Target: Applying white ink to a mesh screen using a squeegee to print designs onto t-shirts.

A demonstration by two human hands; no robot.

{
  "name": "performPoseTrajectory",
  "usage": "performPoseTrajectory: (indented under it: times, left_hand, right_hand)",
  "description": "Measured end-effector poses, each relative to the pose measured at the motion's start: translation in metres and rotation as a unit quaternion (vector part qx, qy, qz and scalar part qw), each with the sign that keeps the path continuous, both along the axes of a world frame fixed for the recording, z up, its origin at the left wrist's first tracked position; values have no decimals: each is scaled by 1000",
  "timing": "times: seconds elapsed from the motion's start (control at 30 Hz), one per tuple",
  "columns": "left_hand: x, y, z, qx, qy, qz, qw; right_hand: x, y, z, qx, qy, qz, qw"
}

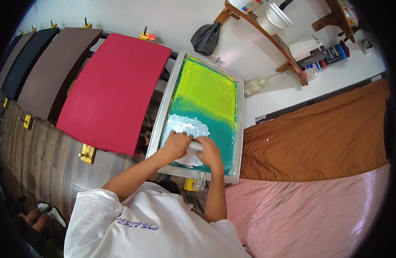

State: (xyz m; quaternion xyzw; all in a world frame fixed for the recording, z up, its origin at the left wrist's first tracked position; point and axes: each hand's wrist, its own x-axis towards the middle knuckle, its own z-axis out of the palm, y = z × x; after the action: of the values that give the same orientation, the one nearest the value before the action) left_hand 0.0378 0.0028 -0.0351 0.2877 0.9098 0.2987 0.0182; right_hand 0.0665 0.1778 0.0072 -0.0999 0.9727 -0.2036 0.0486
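Note:
In front of me lies a screen-printing frame (239, 133), light metal, its mesh yellow-green at the far end and teal at the near end. White ink (187, 123) is spread thickly over the near left part of the mesh. My left hand (178, 144) and my right hand (209, 151) are both closed around a pale squeegee handle (195, 146), left and right of its bare middle. The squeegee's blade is hidden by my hands and cannot be told from the ink. A metal clamp (200, 180) sits on the frame's near edge.
Left of the frame stands a board covered in red fabric (116, 90), then brown (58, 71) and dark ones with yellow clamps (88, 153). Brown cloth (314, 137) and pink cloth (301, 215) lie right. A wall shelf (266, 38) holds containers. Someone's legs (41, 219) show lower left.

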Motion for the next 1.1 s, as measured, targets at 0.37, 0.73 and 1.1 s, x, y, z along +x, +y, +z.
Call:
performPoseTrajectory:
  times: [0.37,0.73,1.1]
  left_hand:
    - [89,-13,1,-11,-37,-12,999]
    - [-23,6,7,-26,-25,36,999]
    - [71,-10,20,-17,-55,2,998]
  right_hand:
    - [80,-10,-9,-50,-28,3,998]
    - [-37,10,5,28,-32,53,998]
    - [65,-6,-12,-45,1,4,999]
